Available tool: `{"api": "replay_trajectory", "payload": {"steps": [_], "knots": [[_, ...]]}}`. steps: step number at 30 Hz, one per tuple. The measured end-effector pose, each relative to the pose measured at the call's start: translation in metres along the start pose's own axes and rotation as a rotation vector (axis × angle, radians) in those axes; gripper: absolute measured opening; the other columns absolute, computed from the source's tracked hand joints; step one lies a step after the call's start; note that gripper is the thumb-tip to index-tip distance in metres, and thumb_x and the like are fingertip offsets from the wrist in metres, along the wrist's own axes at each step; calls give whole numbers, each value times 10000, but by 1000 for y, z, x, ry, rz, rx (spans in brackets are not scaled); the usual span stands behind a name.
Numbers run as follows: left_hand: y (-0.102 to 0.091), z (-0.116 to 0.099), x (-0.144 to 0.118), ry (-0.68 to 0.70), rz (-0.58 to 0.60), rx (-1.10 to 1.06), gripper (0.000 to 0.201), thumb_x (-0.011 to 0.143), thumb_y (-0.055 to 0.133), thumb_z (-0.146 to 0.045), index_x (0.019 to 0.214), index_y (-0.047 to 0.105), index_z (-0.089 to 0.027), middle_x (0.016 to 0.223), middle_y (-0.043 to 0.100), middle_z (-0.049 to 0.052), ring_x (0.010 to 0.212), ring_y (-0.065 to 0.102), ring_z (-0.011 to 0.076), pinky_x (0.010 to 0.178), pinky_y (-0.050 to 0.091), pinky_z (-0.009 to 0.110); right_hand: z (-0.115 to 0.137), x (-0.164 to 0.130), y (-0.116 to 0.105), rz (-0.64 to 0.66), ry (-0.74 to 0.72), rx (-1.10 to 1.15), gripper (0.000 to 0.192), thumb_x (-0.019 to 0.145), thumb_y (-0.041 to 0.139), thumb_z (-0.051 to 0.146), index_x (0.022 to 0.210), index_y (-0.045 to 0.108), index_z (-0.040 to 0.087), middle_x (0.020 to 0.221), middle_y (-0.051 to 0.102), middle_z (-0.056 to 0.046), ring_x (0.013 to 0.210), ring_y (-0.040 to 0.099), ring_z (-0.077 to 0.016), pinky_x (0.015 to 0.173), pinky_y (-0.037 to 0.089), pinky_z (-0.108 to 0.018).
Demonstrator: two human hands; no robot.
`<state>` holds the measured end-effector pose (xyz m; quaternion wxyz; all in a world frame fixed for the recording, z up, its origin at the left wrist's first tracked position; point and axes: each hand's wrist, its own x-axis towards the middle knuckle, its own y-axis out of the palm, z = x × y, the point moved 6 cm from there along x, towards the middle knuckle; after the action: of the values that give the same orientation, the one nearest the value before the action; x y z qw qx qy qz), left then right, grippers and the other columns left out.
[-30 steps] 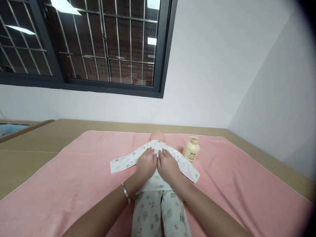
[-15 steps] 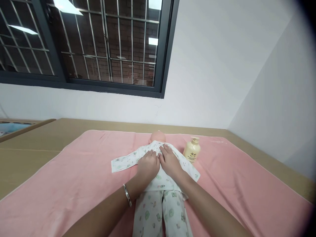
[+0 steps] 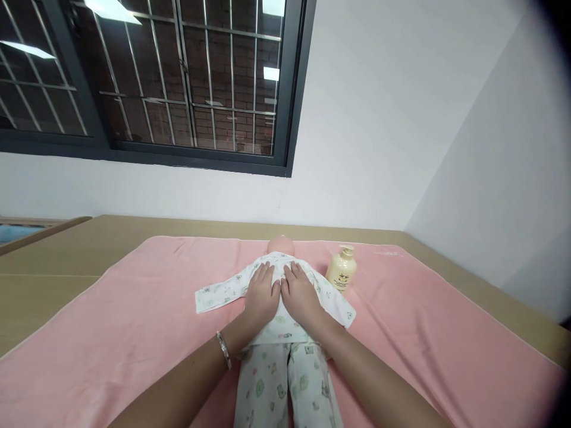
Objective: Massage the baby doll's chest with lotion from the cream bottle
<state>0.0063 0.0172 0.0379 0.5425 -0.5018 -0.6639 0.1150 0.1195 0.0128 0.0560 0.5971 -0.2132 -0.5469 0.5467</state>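
Observation:
A baby doll point(image 3: 281, 245) lies on a pink blanket point(image 3: 147, 333), its head at the far end. It wears a white printed top point(image 3: 285, 327) with the sleeves spread to both sides, and matching printed pants point(image 3: 263, 380). My left hand point(image 3: 262, 295) rests flat on the left half of the chest, fingers stretched out, a silver bangle on the wrist. On the right half of the chest lies my right hand point(image 3: 300, 294), also flat and open. The two thumbs nearly meet in the middle. Neither hand grips anything.
A pale yellow pump bottle point(image 3: 342, 270) stands on the blanket just right of the doll's shoulder. Beneath the blanket is a wooden tabletop point(image 3: 57, 255), with a white wall point(image 3: 357, 148) behind it. A dark-framed barred window point(image 3: 191, 157) is at the upper left.
My left hand has gone from curled fingers near the collar to lying flat on the chest. My right hand's fingers have moved slightly down from the collar. The view has shifted a little.

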Motion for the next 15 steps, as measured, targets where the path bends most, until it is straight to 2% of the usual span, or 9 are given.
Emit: {"api": "replay_trajectory", "payload": {"steps": [4,9,11,15], "knots": [[-3,-3,-3,35,-49,44,401,908,393,-222,1243,582,-110,1336,578,152,1285,492,284,1108,379,488,-2,3,-10,-17,-15,106,468,922,392,224,1363,506,114,1469,431,-143,1383,346,-246,1139,270,-385],[-9,-9,-6,84,-97,77,365,903,398,-211,1202,594,-141,1245,630,133,1198,539,290,1053,419,492,-2,1,-26,-156,-20,149,477,897,399,193,1356,511,133,1484,415,-110,1379,343,-224,1148,265,-370],[-12,-10,-6,81,-103,72,361,900,398,-202,1203,586,-147,1216,640,126,1168,549,287,1033,428,483,1,-1,-23,-172,-49,133,475,906,389,193,1360,509,122,1499,394,-111,1395,317,-228,1158,248,-387],[-17,-11,-7,62,-127,59,365,885,398,-179,1205,571,-147,1178,636,128,1127,556,290,1002,432,479,8,-4,-9,-78,-127,96,442,919,378,180,1318,559,123,1457,454,-125,1387,344,-248,1152,249,-446]]}}
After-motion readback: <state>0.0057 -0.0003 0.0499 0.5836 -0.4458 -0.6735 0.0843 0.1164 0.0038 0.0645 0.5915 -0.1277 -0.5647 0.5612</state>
